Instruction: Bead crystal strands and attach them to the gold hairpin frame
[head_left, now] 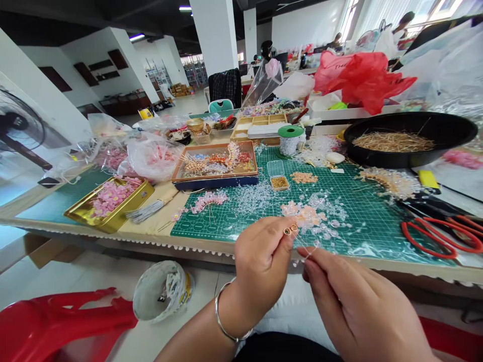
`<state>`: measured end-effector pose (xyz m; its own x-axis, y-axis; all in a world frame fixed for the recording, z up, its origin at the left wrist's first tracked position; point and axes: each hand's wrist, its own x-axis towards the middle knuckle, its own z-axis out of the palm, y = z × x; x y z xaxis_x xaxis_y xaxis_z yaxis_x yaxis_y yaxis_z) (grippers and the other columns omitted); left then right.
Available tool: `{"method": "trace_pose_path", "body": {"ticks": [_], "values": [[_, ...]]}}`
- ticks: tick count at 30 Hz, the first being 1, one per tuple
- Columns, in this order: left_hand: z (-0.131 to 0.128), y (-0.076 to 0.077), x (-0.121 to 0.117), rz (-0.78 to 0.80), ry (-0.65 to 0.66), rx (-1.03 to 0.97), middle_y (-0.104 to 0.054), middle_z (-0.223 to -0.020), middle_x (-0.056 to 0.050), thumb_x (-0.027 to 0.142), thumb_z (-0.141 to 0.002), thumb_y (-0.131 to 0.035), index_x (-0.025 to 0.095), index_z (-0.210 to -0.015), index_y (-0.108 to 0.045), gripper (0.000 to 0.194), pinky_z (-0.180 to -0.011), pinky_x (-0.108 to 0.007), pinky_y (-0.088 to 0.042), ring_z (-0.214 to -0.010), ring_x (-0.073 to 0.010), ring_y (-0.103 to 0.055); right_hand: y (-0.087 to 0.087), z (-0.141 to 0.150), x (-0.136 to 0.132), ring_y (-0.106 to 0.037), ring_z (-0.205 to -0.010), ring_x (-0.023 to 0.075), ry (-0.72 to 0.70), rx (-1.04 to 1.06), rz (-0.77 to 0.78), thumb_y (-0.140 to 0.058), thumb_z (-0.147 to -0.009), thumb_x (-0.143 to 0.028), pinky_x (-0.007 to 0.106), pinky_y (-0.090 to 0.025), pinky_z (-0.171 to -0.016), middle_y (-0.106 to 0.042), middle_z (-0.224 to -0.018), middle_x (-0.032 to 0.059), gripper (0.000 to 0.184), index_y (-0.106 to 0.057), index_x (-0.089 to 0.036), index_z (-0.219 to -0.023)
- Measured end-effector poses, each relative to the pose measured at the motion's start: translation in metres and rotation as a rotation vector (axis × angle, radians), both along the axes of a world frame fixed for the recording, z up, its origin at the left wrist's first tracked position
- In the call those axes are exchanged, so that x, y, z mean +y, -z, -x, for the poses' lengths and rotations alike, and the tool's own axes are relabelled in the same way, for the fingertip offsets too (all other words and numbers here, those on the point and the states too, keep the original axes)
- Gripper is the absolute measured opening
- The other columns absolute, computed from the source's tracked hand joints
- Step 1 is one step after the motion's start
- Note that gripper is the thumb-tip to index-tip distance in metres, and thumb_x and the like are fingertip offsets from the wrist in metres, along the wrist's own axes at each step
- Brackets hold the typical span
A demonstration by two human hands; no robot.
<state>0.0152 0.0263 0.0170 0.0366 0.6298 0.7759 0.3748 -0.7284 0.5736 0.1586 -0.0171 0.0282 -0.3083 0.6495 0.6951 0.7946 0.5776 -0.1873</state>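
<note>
My left hand is closed in a pinch on a small copper wire loop piece, held just over the near table edge. A silver bangle circles that wrist. My right hand is also closed, its fingertips pinching a thin wire with clear beads that runs toward the loops. Both hands hover in front of the green cutting mat, close to a scatter of pink and clear beads.
Red-handled scissors lie at the mat's right. A gold tin of pink flowers, a tray of beaded pieces, a green-topped spool and a black bowl of straws stand behind. A red stool and a small bin sit below left.
</note>
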Motion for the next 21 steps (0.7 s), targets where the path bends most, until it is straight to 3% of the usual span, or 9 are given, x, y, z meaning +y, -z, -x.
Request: {"method": "trace_pose_path", "body": {"ticks": [4, 10, 17, 21], "values": [[-0.001, 0.000, 0.000, 0.024, 0.024, -0.028, -0.076, -0.091, -0.003, 0.007, -0.091, -0.060, 0.019, -0.095, -0.071, 0.017, -0.078, -0.026, -0.058, -0.085, -0.0136, -0.069, -0.004, 0.000, -0.001, -0.072, -0.057, 0.0202, -0.076, 0.011, 0.035, -0.038, -0.097, -0.015, 0.028, -0.056, -0.049, -0.073, -0.069, 0.0068, 0.026, -0.055, -0.009, -0.116], [-0.002, -0.001, -0.002, 0.113, 0.039, -0.066, -0.075, -0.085, -0.002, 0.013, -0.093, -0.061, 0.021, -0.089, -0.073, 0.014, -0.074, -0.028, -0.058, -0.078, -0.0139, -0.068, -0.008, 0.000, -0.005, -0.072, -0.055, 0.0194, -0.182, 0.003, 0.077, -0.041, -0.088, -0.006, 0.028, -0.058, -0.051, -0.073, -0.067, 0.0040, 0.030, -0.051, -0.015, -0.114], [0.003, -0.003, -0.002, 0.139, 0.048, -0.069, -0.075, -0.086, -0.002, 0.015, -0.093, -0.060, 0.022, -0.090, -0.072, 0.014, -0.072, -0.029, -0.058, -0.078, -0.0142, -0.068, 0.001, -0.009, -0.011, -0.071, -0.056, 0.0200, -0.251, -0.111, 0.063, -0.039, -0.091, -0.005, 0.030, -0.054, -0.048, -0.076, -0.072, 0.0085, 0.031, -0.049, -0.009, -0.120], [0.003, -0.003, -0.002, 0.117, 0.053, -0.068, -0.076, -0.086, -0.002, 0.013, -0.093, -0.060, 0.021, -0.088, -0.072, 0.015, -0.071, -0.028, -0.058, -0.077, -0.0138, -0.068, 0.007, -0.016, -0.016, -0.068, -0.052, 0.0196, -0.262, -0.113, 0.091, -0.037, -0.095, -0.007, 0.032, -0.054, -0.049, -0.072, -0.066, 0.0037, 0.031, -0.047, -0.011, -0.124]]}}
